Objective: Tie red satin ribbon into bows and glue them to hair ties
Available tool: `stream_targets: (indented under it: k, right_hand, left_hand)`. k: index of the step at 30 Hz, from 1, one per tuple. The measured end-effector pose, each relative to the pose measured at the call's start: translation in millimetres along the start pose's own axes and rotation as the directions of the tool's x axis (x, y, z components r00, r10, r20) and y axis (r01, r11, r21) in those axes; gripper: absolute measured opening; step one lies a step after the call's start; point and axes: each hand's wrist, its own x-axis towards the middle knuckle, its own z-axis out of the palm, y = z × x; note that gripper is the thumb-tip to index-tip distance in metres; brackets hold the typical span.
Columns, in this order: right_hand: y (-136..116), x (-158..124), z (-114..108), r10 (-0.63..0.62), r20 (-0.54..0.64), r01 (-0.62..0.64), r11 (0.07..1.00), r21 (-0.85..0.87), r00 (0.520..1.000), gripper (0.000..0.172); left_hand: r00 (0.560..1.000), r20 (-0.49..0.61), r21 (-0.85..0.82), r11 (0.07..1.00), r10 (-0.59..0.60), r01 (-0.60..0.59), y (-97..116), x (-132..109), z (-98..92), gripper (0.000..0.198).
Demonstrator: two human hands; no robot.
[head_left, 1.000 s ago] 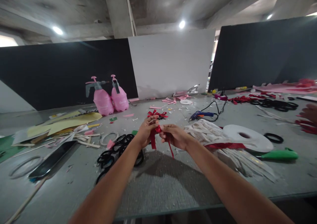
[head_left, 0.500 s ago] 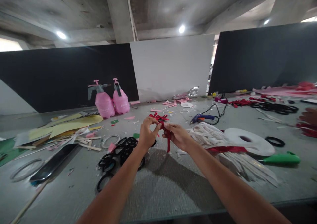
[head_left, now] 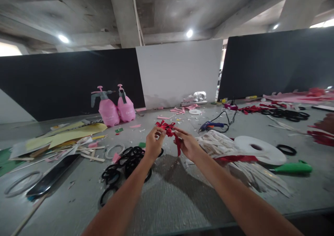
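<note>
Between my two hands is a red ribbon bow point(head_left: 170, 129), held above the tabletop. My left hand point(head_left: 154, 141) pinches its left side between thumb and fingertips. On the other side, the fingers of my right hand point(head_left: 187, 143) are closed on the ribbon, and a loose red tail hangs below them. Fingertips partly cover the middle of the bow. Close to my left forearm lies a pile of black rings point(head_left: 133, 161), possibly hair ties. Beside my right forearm is a bundle of white strips point(head_left: 214, 142).
Two pink spray bottles point(head_left: 109, 113) stand at the back left. A blue glue gun point(head_left: 213, 125) with its cord, a white ribbon roll point(head_left: 268, 152) and a green-handled tool point(head_left: 294, 167) lie on the right. A phone point(head_left: 53, 176) and yellow paper point(head_left: 78, 133) are left.
My fingers have shifted slightly on the ribbon, and the bow's loops look more spread. The hanging tail sits a little higher. The whole view has turned slightly.
</note>
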Motion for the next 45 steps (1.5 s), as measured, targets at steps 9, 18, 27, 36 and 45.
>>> stream_targets:
  k: [9, 18, 27, 36, 45]
  right_hand:
    - [0.4, -0.2, -1.3, -0.105, 0.015, 0.102, 0.906, -0.411, 0.994, 0.027]
    - [14.3, 7.5, -0.8, -0.285, 0.262, 0.387, 0.65, -0.654, 0.922, 0.023]
    - [8.9, -2.2, 5.9, -0.191, 0.195, 0.24, 0.932, -0.27, 0.962, 0.023]
    - [7.4, -1.8, 6.5, -0.048, 0.24, 0.117, 0.952, -0.284, 0.97, 0.02]
    - [-1.6, -1.6, 3.8, -0.281, 0.218, 0.356, 0.733, -0.579, 0.934, 0.029]
  left_hand:
    - [0.978, -0.119, -0.233, 0.962, -0.172, 0.141, -22.9, 11.6, -1.7, 0.017]
    - [0.981, 0.09, -0.146, 0.972, -0.171, 0.183, -16.5, 6.1, 1.5, 0.029]
    - [0.979, 0.099, -0.222, 0.955, -0.177, 0.195, -16.7, 10.0, -0.4, 0.025]
    - [0.963, 0.179, -0.462, 0.847, -0.201, 0.262, -7.5, 12.4, -6.3, 0.034]
    - [0.807, 0.338, -0.164, 0.814, -0.484, 0.557, -8.5, 6.8, -3.5, 0.04]
